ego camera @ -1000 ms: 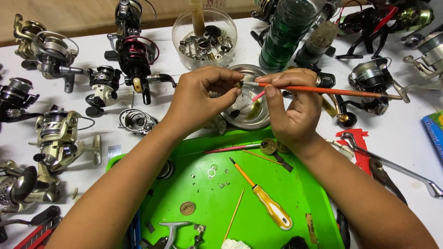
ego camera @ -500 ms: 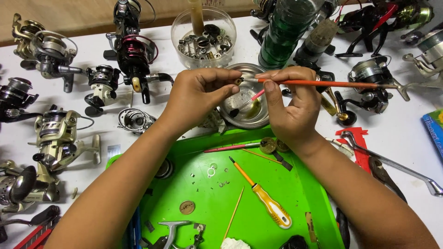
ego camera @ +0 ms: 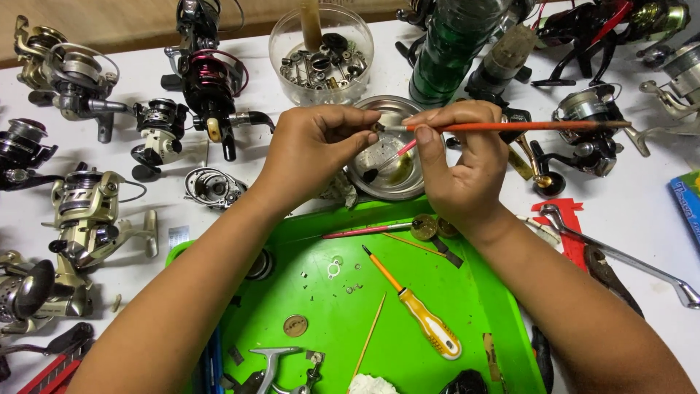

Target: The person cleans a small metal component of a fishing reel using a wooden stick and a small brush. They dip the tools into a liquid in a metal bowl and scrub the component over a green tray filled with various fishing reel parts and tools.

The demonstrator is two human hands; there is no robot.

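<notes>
small brass part (ego camera: 377, 128) pinched in left hand (ego camera: 313, 149); right hand (ego camera: 459, 160) pinches orange brush (ego camera: 510, 127) over metal bowl (ego camera: 397, 186), reels around.

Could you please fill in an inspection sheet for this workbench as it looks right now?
Surface: white table with a green tray at the near edge.
Job's things: small part pinched in left hand; orange brush in right hand, its tip at the part, above a metal dish.
Clutter: fishing reels, yellow screwdriver, clear tub of parts, green bottle.
Hands: both shut on their things.
Cables: nothing seen.
Surroundings: brown floor or wall strip beyond the table.
</notes>
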